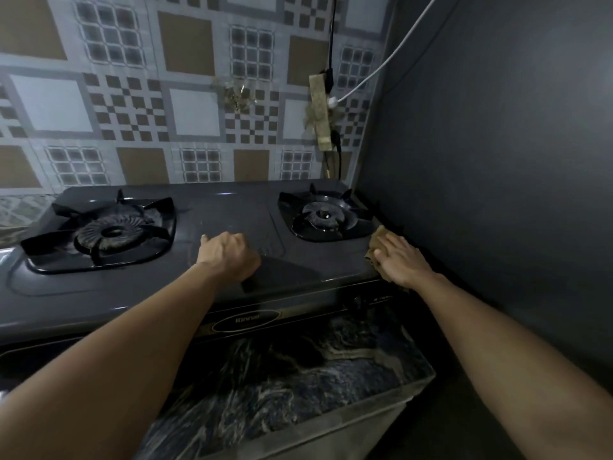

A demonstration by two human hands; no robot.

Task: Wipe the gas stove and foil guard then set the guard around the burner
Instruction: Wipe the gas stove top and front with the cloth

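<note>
Fingers (pixel 399 247) of right hand (pixel 399 260) press cloth (pixel 376 242) onto stove (pixel 232 210).

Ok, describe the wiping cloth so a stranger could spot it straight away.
Start at the dark two-burner gas stove and go to its right front corner, beside the grey side wall. There the right hand presses flat on a small crumpled cloth. Its tan-brown colour is the only light patch on the dark stove top.

My right hand (pixel 399 260) covers most of the cloth (pixel 376 242) at the stove (pixel 232 210) right edge. My left hand (pixel 229 255) hides its fingertips. Front-panel knob (pixel 356 302) too dark to read.
</note>
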